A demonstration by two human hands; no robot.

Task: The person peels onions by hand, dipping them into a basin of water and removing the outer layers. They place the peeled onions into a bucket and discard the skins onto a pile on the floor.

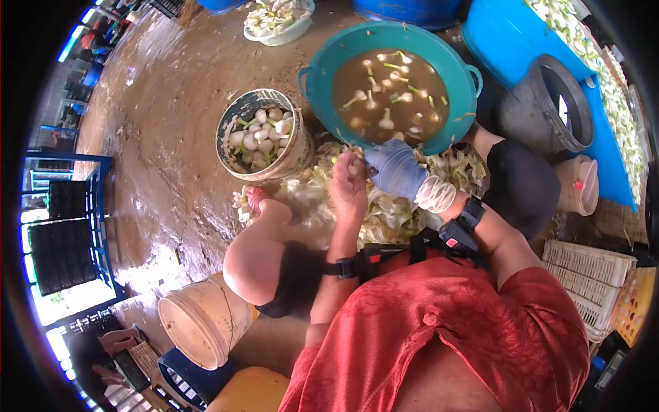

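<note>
The person's red shirt (439, 309) fills the nearest part of the view, with a cream bucket (230, 305) off to the left and a white slatted basket (583, 278) off to the right. Ahead, between the bent knees, the two hands are close together. The left hand (349, 189) is bare, a black band (342, 268) on its wrist, and its fingers are curled around a pale bulb (355, 169), which sits at the fingertips just beside the other hand. The right hand (396, 168) wears a blue glove with white ties (435, 194) around the cuff; it is closed on a small dark thing (371, 171), too little of which shows to tell what it is. Below both hands lies a heap of pale peelings (391, 213). Just past the heap, to the left, stands a dirty bucket (302, 147) holding whitish bulbs, some with green stems. Beside it, straight ahead, is a wide teal basin (319, 103) of brown water where more stemmed bulbs float. To the right of the basin a black bucket (518, 113) leans near a blue tub (528, 31). Farther off, a pale bowl (278, 34) heaped with peelings rests on the wet brown floor (171, 96).
</note>
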